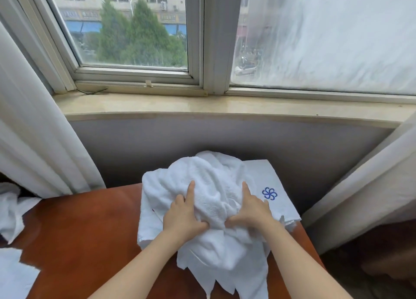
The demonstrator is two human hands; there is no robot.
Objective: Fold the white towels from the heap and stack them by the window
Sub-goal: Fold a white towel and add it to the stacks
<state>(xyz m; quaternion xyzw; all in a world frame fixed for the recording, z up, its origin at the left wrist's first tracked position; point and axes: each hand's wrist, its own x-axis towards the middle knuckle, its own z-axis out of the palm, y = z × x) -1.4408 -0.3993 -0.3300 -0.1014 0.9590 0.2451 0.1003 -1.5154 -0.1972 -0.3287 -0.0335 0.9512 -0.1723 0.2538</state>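
Observation:
A rumpled heap of white towels (pixel 209 181) lies on the far right part of a reddish-brown table (pixel 90 229), close to the wall under the window (pixel 135 40). My left hand (pixel 183 215) and my right hand (pixel 252 211) both rest on the top towel, fingers spread forward and thumbs pinching a bunched fold between them. A flat white towel with a blue flower logo (pixel 269 193) lies under the heap at the right. Towel edges hang over the near side of the table.
A stone window sill (pixel 202 106) runs above the grey wall behind the table. White curtains (pixel 33 130) hang at both sides. More white cloth (pixel 11 211) lies at the table's left edge, and another piece (pixel 13 276) at the lower left.

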